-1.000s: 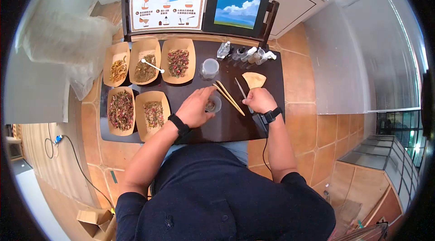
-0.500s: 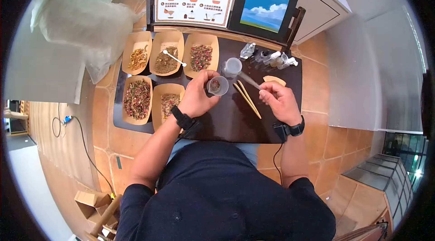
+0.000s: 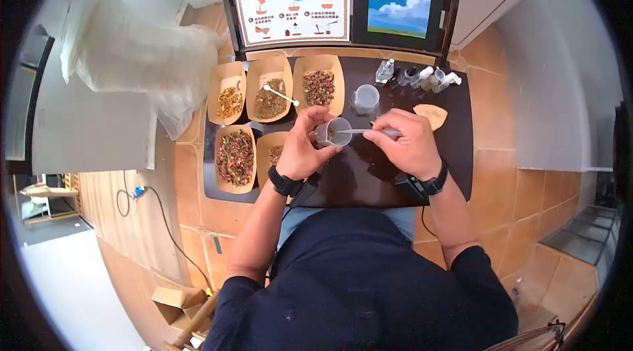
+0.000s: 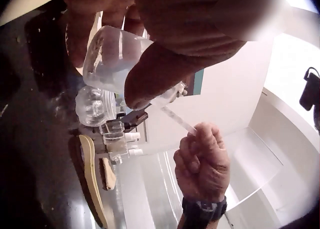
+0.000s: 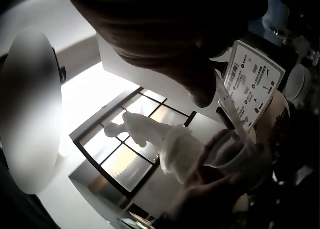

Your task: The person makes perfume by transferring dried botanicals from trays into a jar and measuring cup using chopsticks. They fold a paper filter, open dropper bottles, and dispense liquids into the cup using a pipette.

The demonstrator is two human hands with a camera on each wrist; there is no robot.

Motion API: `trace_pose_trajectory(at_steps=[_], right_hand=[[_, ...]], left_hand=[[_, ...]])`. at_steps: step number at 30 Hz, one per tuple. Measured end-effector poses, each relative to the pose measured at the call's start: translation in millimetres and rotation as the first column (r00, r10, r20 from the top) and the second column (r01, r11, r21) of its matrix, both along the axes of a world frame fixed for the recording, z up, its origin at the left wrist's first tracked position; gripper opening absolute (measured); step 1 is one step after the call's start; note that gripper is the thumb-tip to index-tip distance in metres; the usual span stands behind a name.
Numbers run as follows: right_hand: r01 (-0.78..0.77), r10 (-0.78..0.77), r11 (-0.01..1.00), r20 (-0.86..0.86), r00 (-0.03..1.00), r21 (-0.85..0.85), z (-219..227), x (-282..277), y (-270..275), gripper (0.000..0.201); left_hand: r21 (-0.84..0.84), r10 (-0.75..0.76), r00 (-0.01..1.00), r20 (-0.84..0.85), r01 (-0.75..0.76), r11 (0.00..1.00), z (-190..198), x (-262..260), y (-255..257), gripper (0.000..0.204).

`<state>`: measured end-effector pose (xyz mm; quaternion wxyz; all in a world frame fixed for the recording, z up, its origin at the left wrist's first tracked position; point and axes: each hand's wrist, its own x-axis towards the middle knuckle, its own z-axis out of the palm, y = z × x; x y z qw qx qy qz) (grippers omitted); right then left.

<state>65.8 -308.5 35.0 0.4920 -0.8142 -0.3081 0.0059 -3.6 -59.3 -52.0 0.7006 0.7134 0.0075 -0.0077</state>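
My left hand [image 3: 302, 152] grips a small clear plastic cup [image 3: 338, 133] around its side, tilted toward the right, above the dark table. In my right hand [image 3: 412, 144] the fingers pinch a translucent stick [image 4: 178, 120], whose far end reaches into the cup's mouth. A little dark material shows inside the cup. The left wrist view has the left thumb and fingers around the cup wall [image 4: 107, 59]. Wooden tongs [image 4: 91, 181] lie on the table, mostly hidden by the right hand in the head view. Beyond the hands stands a clear round jar [image 3: 364, 99].
Several paper trays [image 3: 219, 67] of dried petals and herbs fill the table's left side, one with a white spoon [image 3: 281, 95] across it. Small bottles [image 3: 422, 78] line the back right, near a tan folded paper [image 3: 432, 115]. An instruction sheet [image 3: 292, 8] leans behind.
The left hand has taken hold of the cup and raised it from the table. The right hand has picked up the stick and brought it leftward into the cup. The head view has shifted.
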Motion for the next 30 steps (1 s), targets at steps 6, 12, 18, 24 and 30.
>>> trace_pose_trajectory(at_steps=[6, 12, 18, 24, 30], right_hand=[[-0.034, 0.034, 0.999, -0.042, 0.999, 0.004, 3, -7, 17, 0.017], [-0.040, 0.025, 0.972, 0.068, 0.997, 0.230, -11, -10, 27, 0.018], [-0.089, 0.084, 0.973, 0.033, 0.996, 0.215, -15, -3, 22, 0.016], [-0.084, 0.063, 0.976, 0.108, 0.992, 0.200, -17, -3, 17, 0.016], [-0.013, -0.017, 0.970, 0.123, 0.992, 0.241, -16, 3, 15, 0.016]], left_hand=[[-0.155, -0.125, 0.986, 0.110, 0.142, 0.978, -7, -1, 8, 0.066], [-0.222, -0.131, 0.989, 0.064, 0.142, 0.965, -7, -4, 17, 0.070], [-0.160, -0.206, 0.976, 0.068, 0.215, 0.963, -8, -2, 20, 0.070], [-0.130, -0.180, 0.981, 0.077, 0.189, 0.973, -11, -1, 22, 0.077], [-0.138, -0.169, 0.986, 0.002, 0.168, 0.976, -6, -2, 14, 0.082]])
